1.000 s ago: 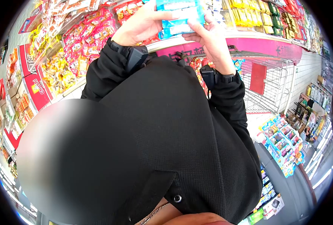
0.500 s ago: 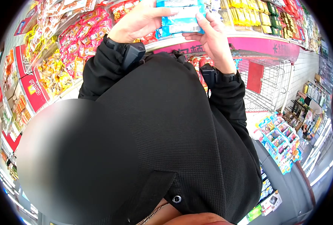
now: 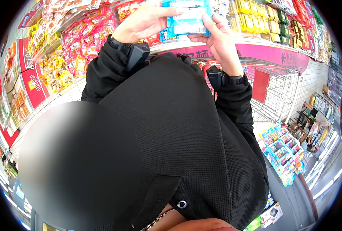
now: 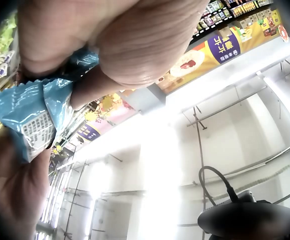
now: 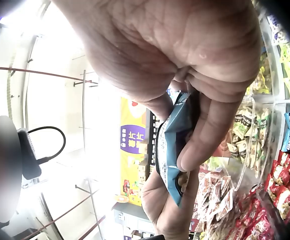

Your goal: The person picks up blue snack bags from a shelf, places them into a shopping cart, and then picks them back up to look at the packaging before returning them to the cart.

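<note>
A blue snack packet [image 3: 191,27] with a white printed label is held up between both hands in the head view, its top cut off by the frame edge. My left hand [image 3: 143,24] grips its left side, thumb laid across the front. On the right side, my right hand [image 3: 223,46] pinches the packet with its thumb on the front and fingers behind. Small print shows on the wrapper [image 4: 37,127] in the left wrist view. The right wrist view catches the packet [image 5: 176,137] nearly edge-on, between thumb and fingers.
Sloped shelves beyond the hands bear pink packets [image 3: 90,32], orange-yellow packets [image 3: 57,71] and yellow packets [image 3: 252,19]. A pink shelf strip [image 3: 271,54] runs along their front. Below it stands a wire cage [image 3: 278,92]; a blue display of small packs [image 3: 282,150] is at right.
My right thumb has slid up and to the right on the packet's front, uncovering more of the label. The left hand keeps its grip, and the head view has shifted slightly.
</note>
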The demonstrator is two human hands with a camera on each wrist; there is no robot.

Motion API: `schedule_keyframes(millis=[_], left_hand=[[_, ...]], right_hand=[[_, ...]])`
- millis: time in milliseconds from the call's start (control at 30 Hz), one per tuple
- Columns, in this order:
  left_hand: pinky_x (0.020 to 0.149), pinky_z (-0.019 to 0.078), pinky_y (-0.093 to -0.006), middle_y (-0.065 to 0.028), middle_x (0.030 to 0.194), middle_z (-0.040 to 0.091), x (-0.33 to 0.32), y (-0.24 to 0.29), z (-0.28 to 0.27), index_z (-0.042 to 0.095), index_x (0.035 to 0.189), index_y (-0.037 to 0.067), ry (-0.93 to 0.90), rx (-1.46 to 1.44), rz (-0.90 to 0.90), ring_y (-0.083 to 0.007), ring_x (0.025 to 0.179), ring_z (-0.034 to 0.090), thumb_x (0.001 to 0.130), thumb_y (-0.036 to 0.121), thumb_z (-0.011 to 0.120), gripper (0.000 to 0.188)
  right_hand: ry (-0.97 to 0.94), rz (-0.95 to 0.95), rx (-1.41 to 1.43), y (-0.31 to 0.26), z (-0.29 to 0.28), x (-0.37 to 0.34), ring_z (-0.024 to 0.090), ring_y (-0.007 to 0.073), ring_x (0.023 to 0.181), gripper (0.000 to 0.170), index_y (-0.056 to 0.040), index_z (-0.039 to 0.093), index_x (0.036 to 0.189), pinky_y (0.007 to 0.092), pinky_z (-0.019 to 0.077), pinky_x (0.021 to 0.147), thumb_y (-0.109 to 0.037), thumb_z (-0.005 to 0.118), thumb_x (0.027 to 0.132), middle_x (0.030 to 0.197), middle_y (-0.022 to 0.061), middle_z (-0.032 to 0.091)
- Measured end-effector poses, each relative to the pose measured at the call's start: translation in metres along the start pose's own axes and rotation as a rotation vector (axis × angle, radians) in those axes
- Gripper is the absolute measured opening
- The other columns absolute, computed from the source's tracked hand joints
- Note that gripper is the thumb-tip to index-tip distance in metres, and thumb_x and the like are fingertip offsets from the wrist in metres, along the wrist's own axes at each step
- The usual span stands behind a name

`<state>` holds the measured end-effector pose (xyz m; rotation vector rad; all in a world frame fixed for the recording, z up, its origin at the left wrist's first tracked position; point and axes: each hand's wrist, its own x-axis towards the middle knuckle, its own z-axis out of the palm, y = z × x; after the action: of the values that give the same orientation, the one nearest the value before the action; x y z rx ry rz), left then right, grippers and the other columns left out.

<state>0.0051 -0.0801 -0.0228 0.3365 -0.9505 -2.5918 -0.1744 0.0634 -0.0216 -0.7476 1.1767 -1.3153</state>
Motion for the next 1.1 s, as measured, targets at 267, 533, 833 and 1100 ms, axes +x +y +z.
schedule_keyframes(millis=[267, 533, 833, 1100], left_hand=[[0.106, 0.0489, -0.0432, -0.0141, 0.136, 0.061, 0.020, -0.019, 0.007, 0.049, 0.141, 0.000, 0.036, -0.100, 0.035, -0.0266, 0.123, 0.060, 0.102, 0.017, 0.057, 0.043], [0.109, 0.0441, -0.0477, -0.0115, 0.143, 0.057, 0.028, -0.018, 0.026, 0.044, 0.148, 0.005, -0.064, -0.293, -0.050, -0.0296, 0.129, 0.056, 0.108, 0.054, 0.030, 0.064], [0.105, 0.0468, -0.0407, -0.0114, 0.144, 0.054, 0.032, -0.026, 0.005, 0.044, 0.149, 0.005, 0.033, 0.137, -0.057, -0.0233, 0.127, 0.056, 0.104, 0.026, 0.059, 0.052], [0.096, 0.0494, -0.0314, -0.0112, 0.134, 0.060, 0.059, -0.013, -0.065, 0.044, 0.149, 0.002, 0.121, 0.700, 0.090, -0.0171, 0.115, 0.059, 0.091, 0.002, 0.067, 0.063]], right_hand=[[0.168, -0.037, 0.092, 0.011, -0.012, -0.004, 0.071, 0.0257, 0.100, 0.034, 0.0001, 0.053, 0.131, 0.0399, 0.0628, 0.084, -0.019, 0.058, 0.103, 0.119, 0.0139, 0.067], [0.233, -0.024, 0.173, 0.000, -0.012, -0.013, 0.064, 0.0157, 0.097, 0.059, -0.0095, 0.033, 0.153, 0.0326, 0.0539, 0.085, -0.012, 0.060, 0.101, 0.124, 0.0086, 0.058], [0.223, -0.096, 0.435, 0.018, -0.016, 0.014, 0.062, 0.0131, 0.100, 0.043, -0.0066, 0.046, 0.139, 0.0312, 0.0512, 0.087, -0.014, 0.062, 0.100, 0.119, 0.0058, 0.061], [0.017, -0.005, -0.090, 0.025, -0.017, 0.085, 0.064, 0.0122, 0.091, 0.033, -0.0036, 0.058, 0.125, 0.0279, 0.0519, 0.074, -0.010, 0.066, 0.093, 0.104, 0.0049, 0.067]])
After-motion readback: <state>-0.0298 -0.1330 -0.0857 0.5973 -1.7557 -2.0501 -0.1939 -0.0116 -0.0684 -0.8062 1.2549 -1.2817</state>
